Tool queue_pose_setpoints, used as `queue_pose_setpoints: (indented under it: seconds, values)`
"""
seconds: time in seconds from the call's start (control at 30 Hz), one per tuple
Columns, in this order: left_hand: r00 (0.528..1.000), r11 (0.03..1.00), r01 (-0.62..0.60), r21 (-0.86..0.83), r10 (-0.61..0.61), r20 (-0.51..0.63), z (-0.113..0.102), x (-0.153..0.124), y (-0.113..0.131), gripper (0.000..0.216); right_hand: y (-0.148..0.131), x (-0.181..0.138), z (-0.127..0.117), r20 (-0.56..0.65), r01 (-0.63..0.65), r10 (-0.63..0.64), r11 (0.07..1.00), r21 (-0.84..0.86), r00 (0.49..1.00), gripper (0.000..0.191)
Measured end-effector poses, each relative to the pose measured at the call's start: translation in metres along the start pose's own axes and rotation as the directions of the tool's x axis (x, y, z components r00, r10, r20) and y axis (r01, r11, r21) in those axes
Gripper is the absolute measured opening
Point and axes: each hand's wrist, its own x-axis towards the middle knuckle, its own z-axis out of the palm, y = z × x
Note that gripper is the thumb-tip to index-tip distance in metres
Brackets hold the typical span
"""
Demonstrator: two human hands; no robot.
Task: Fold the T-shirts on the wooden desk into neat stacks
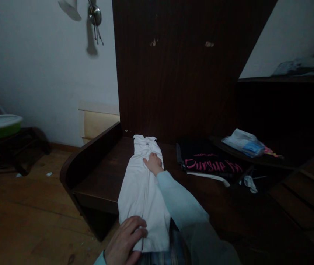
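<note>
A white garment (pixel 140 187), folded into a long narrow strip, lies lengthwise on a dark wooden surface (pixel 101 180). My right hand (pixel 153 163) reaches forward in a pale blue sleeve and rests flat on the far part of the garment, near its collar end. My left hand (pixel 125 241) is at the near end, its fingers closed on the garment's bottom left edge. Checked cloth shows just under the near end of the garment.
A black folded shirt with pink lettering (pixel 209 163) lies to the right. A plastic bag (pixel 242 142) sits on a round dark tray further right. A tall dark wooden panel (pixel 173 66) stands behind. A wooden floor (pixel 27 217) lies to the left.
</note>
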Motion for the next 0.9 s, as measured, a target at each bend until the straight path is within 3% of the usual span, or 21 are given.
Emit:
queue_pose_setpoints:
  seconds: [0.17, 0.3, 0.37, 0.43, 0.5, 0.57, 0.67, 0.73, 0.83, 0.9]
  values:
    - [0.997, 0.996, 0.07, 0.054, -0.069, -0.03, 0.007, -0.009, 0.003, 0.039, 0.009, -0.011, -0.012, 0.042, 0.103, -0.108, 0.989, 0.108, 0.993, 0.054]
    - [0.959, 0.978, 0.209, 0.017, -0.201, -0.199, 0.005, -0.024, -0.005, 0.026, 0.036, -0.061, -0.03, -0.031, 0.243, -0.256, 0.863, 0.444, 0.966, 0.037]
    - [0.878, 0.928, 0.37, -0.039, -0.363, -0.312, 0.0, -0.031, -0.015, 0.02, 0.055, -0.101, -0.038, -0.113, 0.253, -0.237, 0.724, 0.642, 0.965, 0.03]
    - [0.754, 0.837, 0.53, -0.135, -0.538, -0.376, -0.005, -0.036, -0.025, 0.023, 0.074, -0.146, -0.042, -0.089, 0.183, -0.182, 0.604, 0.776, 0.979, 0.032]
    - [0.616, 0.711, 0.649, -0.27, -0.7, -0.361, -0.007, -0.037, -0.033, 0.033, 0.093, -0.188, -0.04, -0.023, 0.053, -0.062, 0.546, 0.836, 0.998, 0.034]
    - [0.513, 0.58, 0.702, -0.414, -0.814, -0.271, -0.007, -0.034, -0.038, 0.044, 0.11, -0.222, -0.03, 0.064, -0.074, 0.036, 0.54, 0.839, 0.997, 0.037]
    - [0.434, 0.423, 0.7, -0.575, -0.892, -0.127, -0.004, -0.025, -0.04, 0.055, 0.127, -0.252, -0.004, 0.144, -0.207, 0.153, 0.576, 0.791, 0.978, 0.039]
    - [0.386, 0.352, 0.683, -0.64, -0.918, -0.093, -0.002, -0.019, -0.039, 0.058, 0.129, -0.259, 0.014, 0.188, -0.258, 0.179, 0.583, 0.77, 0.966, 0.044]
    - [0.291, 0.26, 0.659, -0.706, -0.953, -0.079, -0.003, -0.013, -0.036, 0.059, 0.117, -0.255, 0.033, 0.206, -0.244, 0.131, 0.538, 0.807, 0.97, 0.051]
    - [0.274, 0.206, 0.646, -0.735, -0.961, -0.029, -0.004, -0.011, -0.033, 0.057, 0.105, -0.249, 0.037, 0.178, -0.212, 0.115, 0.513, 0.832, 0.977, 0.044]
